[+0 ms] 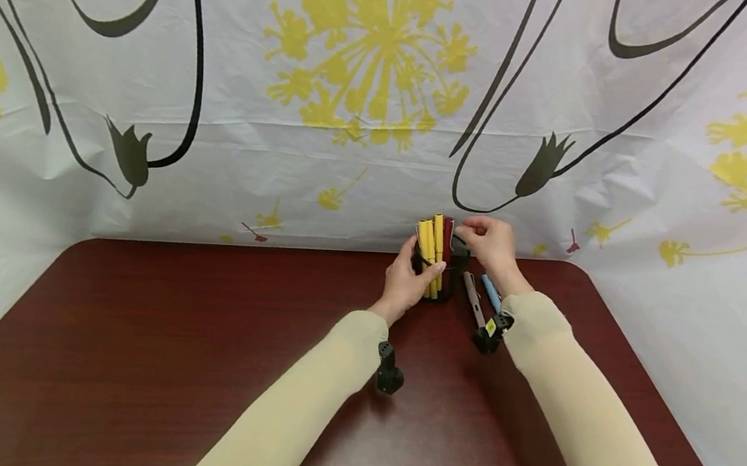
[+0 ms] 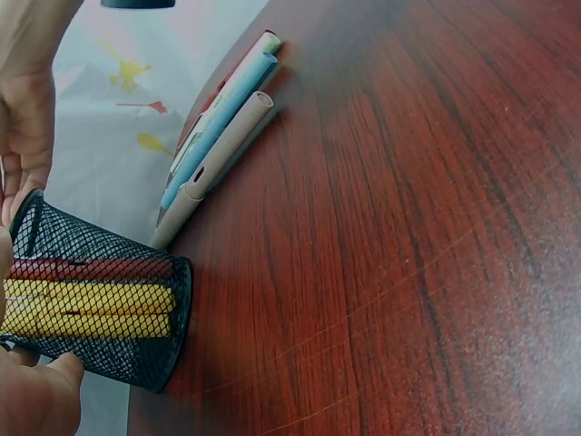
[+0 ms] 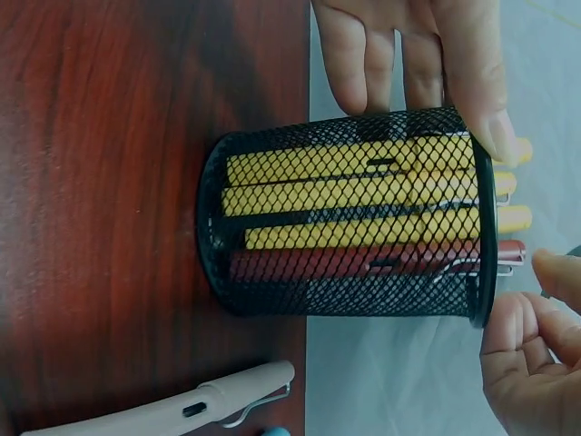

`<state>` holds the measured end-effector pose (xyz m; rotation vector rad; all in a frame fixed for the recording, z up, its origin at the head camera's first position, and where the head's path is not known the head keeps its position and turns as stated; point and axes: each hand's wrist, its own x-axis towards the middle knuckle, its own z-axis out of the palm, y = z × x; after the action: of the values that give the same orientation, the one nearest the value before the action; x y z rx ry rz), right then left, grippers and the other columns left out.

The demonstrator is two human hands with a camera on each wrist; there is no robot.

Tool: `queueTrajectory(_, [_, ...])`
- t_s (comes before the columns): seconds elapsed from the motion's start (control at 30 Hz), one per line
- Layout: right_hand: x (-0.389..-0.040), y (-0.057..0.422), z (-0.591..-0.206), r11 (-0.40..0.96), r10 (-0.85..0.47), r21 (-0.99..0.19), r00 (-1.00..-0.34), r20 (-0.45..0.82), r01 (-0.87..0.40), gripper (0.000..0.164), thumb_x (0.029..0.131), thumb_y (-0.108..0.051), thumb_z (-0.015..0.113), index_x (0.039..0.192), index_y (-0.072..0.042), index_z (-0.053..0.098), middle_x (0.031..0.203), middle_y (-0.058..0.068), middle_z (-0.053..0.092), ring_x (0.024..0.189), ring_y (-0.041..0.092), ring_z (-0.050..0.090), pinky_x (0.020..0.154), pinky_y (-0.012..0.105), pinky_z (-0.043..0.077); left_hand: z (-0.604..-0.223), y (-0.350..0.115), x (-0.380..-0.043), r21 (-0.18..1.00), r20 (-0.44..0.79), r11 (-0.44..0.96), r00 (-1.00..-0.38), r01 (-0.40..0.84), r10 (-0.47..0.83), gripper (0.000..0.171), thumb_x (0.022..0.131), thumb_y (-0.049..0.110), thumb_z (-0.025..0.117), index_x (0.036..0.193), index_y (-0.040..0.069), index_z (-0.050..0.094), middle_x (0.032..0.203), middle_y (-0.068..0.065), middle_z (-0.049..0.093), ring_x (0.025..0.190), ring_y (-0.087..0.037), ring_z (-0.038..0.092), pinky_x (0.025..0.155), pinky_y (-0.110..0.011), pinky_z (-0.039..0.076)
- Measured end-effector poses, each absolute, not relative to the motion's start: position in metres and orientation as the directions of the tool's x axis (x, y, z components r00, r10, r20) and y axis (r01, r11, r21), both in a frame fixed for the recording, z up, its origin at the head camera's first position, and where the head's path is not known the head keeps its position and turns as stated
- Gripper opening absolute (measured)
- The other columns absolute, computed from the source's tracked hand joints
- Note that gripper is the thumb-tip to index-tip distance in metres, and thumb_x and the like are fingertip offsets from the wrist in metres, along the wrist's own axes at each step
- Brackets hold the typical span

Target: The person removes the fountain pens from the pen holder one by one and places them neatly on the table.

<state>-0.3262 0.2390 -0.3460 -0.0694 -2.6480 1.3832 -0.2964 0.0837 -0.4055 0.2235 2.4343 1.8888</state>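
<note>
A black mesh pen cup (image 3: 345,213) stands on the table, upright in the head view. Inside are several yellow pens (image 1: 430,244) and one dark red pen (image 3: 363,262), their capped ends above the rim. My left hand (image 1: 405,280) grips the cup from the left, its thumb near the rim in the right wrist view. At the right side of the rim is my right hand (image 1: 491,244), thumb tip right at the edge and index fingertip close by the dark red pen's end. Thumb and index stand apart with no pen visible between them.
Right of the cup, a greyish-pink pen (image 2: 227,145) and a light blue pen (image 2: 218,127) lie on the dark red wooden table (image 1: 188,350), with a pale pen (image 2: 263,47) beside them. A patterned white sheet (image 1: 212,164) hangs close behind the cup.
</note>
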Motion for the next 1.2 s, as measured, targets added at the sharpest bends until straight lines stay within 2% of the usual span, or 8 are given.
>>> queueTrajectory(0.17, [-0.331, 0.233, -0.342, 0.613, 0.118, -0.79, -0.991, 0.067, 0.019, 0.036, 0.093, -0.018, 0.061, 0.123, 0.003, 0.06, 0.117, 0.023, 0.061, 0.099, 0.036, 0.063, 0.085, 0.043, 0.052, -0.404, 0.083, -0.295, 0.964, 0.058, 0.249, -0.985, 0.097, 0.16, 0.076, 0.09, 0.047, 0.058, 0.151, 0.018, 0.023, 0.15, -0.012, 0.033, 0.132, -0.028, 0.04, 0.103, -0.04, 0.04])
queueTrajectory(0.43, [-0.338, 0.225, -0.34, 0.678, 0.142, -0.733, -0.988, 0.059, 0.053, 0.035, 0.092, -0.018, 0.062, 0.12, 0.002, 0.063, 0.117, 0.021, 0.063, 0.095, 0.035, 0.063, 0.081, 0.042, 0.053, -0.402, 0.084, -0.297, 0.965, 0.039, 0.252, -0.989, 0.076, 0.146, 0.074, 0.092, 0.036, 0.06, 0.151, 0.015, 0.021, 0.15, -0.013, 0.032, 0.133, -0.027, 0.038, 0.104, -0.042, 0.039])
queueTrajectory(0.77, [-0.343, 0.217, -0.338, 0.735, 0.174, -0.671, -0.983, 0.053, 0.094, 0.028, 0.091, -0.015, 0.063, 0.113, 0.002, 0.066, 0.121, 0.019, 0.061, 0.115, 0.035, 0.05, 0.09, 0.045, 0.048, -0.402, 0.083, -0.296, 0.964, 0.048, 0.254, -0.988, 0.084, 0.145, 0.074, 0.092, 0.035, 0.06, 0.151, 0.014, 0.021, 0.15, -0.014, 0.032, 0.134, -0.028, 0.037, 0.104, -0.043, 0.039])
queueTrajectory(1.0, [-0.343, 0.217, -0.339, 0.74, 0.181, -0.667, -0.98, 0.077, 0.084, 0.022, 0.091, -0.015, 0.063, 0.104, 0.002, 0.067, 0.113, 0.018, 0.064, 0.105, 0.033, 0.056, 0.086, 0.044, 0.049, -0.4, 0.083, -0.295, 0.962, 0.047, 0.259, -0.989, 0.083, 0.142, 0.074, 0.092, 0.035, 0.06, 0.151, 0.013, 0.021, 0.151, -0.013, 0.032, 0.135, -0.027, 0.035, 0.105, -0.043, 0.038])
queueTrajectory(1.2, [-0.34, 0.218, -0.342, 0.721, 0.183, -0.689, -0.979, 0.091, 0.07, 0.021, 0.091, -0.016, 0.063, 0.103, 0.001, 0.066, 0.108, 0.018, 0.064, 0.101, 0.032, 0.056, 0.084, 0.044, 0.049, -0.401, 0.082, -0.295, 0.962, 0.055, 0.258, -0.988, 0.091, 0.146, 0.074, 0.092, 0.035, 0.06, 0.151, 0.012, 0.021, 0.151, -0.014, 0.032, 0.137, -0.027, 0.032, 0.106, -0.043, 0.036])
